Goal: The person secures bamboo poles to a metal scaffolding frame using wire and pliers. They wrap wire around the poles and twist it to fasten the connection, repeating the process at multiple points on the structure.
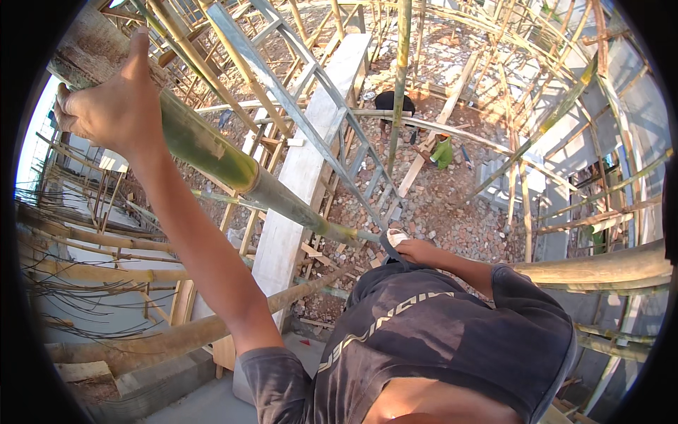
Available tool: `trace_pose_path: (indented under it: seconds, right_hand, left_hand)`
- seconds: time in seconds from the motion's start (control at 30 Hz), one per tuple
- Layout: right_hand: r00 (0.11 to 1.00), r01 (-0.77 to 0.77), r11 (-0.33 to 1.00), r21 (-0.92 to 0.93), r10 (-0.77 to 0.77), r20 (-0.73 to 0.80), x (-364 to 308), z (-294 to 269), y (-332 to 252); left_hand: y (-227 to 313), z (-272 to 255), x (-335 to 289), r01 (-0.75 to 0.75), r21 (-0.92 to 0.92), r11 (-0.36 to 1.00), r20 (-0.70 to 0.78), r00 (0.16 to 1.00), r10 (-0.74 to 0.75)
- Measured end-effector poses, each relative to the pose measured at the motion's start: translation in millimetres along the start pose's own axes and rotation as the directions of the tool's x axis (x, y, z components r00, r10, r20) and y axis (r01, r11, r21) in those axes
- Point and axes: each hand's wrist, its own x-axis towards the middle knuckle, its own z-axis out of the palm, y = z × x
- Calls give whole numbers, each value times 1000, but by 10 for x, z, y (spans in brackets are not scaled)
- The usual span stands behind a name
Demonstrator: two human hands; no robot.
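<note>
My left hand (116,113) reaches up and out at the upper left. Its fingers curl over a thick green bamboo pole (212,152), thumb stretched along the upper side. This pole slants down toward my waist, thinning at its far end. My right hand (417,251) is low by my waist, its fingers drawn together beside a dark grey strap (393,249). A small whitish thing (397,236) shows just past that hand; its kind is unclear. What the right fingers hold, if anything, is hidden. A metal ladder (311,120) leans beyond the bamboo pole.
Far below, two people crouch on rubble-strewn ground, one in a green top (442,152), one in dark clothing (393,103). A long pale board (300,191) runs beneath the ladder. Bamboo scaffolding surrounds me, including a thick horizontal pole (600,265) at right. Thin rods (92,304) stick out at left.
</note>
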Motion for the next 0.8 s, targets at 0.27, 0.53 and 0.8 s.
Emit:
trace_pose_path:
  seconds: [0.27,0.53,0.8]
  right_hand:
    - [947,-203,970,133,229,-224,-295,-1224,-1068]
    - [899,-34,972,-232,-72,-432,-268,-2163,-1668]
    - [727,71,995,-72,-101,-679,38,-1761,-2089]
  left_hand:
    - [-46,34,-9,18,30,999,-142,990,-13]
    - [-50,-90,-157,-203,-34,979,-297,937,184]
    - [1088,-892,-3326,852,-399,339,818,498,-289]
